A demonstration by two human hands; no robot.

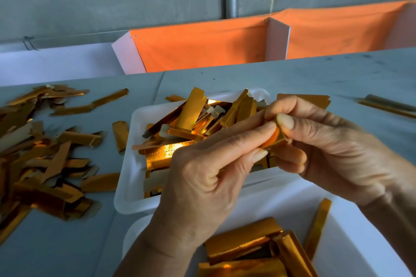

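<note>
Folded gold sleeves at 6 o'clock. Left hand and right hand both pinch one gold card strip, long axis 8–2 o'clock.

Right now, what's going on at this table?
A person is working on a gold strip. The left hand and right hand both pinch it at the fingertips, above a white tray heaped with more strips. A loose pile of strips lies on the table to the left. Folded pieces sit in a second tray nearest the camera.
</note>
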